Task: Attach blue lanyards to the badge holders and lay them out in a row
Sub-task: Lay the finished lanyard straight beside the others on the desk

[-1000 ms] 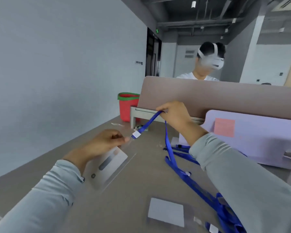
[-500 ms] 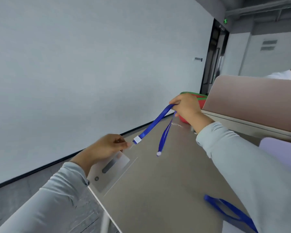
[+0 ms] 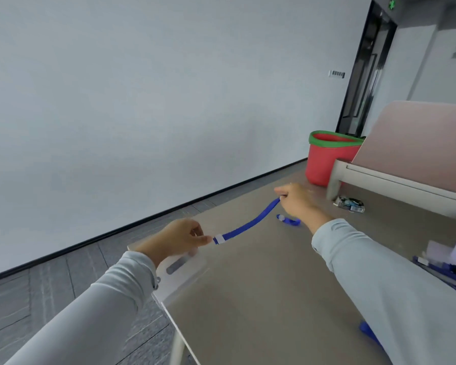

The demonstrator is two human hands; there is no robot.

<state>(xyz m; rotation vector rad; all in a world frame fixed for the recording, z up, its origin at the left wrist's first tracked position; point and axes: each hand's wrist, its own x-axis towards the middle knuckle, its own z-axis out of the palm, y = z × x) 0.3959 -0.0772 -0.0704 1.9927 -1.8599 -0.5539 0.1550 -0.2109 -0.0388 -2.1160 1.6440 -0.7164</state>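
Head view: the left hand (image 3: pixel 181 239) sits at the near left corner of the table (image 3: pixel 261 299), its fingers (image 3: pixel 204 239) curled in a pinch at the top edge of a clear badge holder (image 3: pixel 181 272). The holder hangs tilted beneath the hand, partly over the table corner. The white clip end (image 3: pixel 219 238) of the blue lanyard (image 3: pixel 248 225) meets that pinch. The exact joint is hidden by the thumb, so I cannot tell whether the clip is fully through the slot.

The right hand (image 3: pixel 296 200) is farther out over the table, its fingers closed on the strap. From there the lanyard runs in a shallow sag back to the left hand, and its loose tail (image 3: pixel 287 219) lies on the table just beside the right wrist. Holding the strap apart like this looks meant to draw it out straight, so holder and lanyard can be set down in a line rather than a tangle.

A heap of spare lanyards (image 3: pixel 453 272) lies at the right edge, well apart from this one, which suggests more holders are waiting. A red bucket (image 3: pixel 327 159) stands beyond the far end of the table beside a pink partition (image 3: pixel 419 143). A small packet (image 3: pixel 349 204) lies at the partition's foot.
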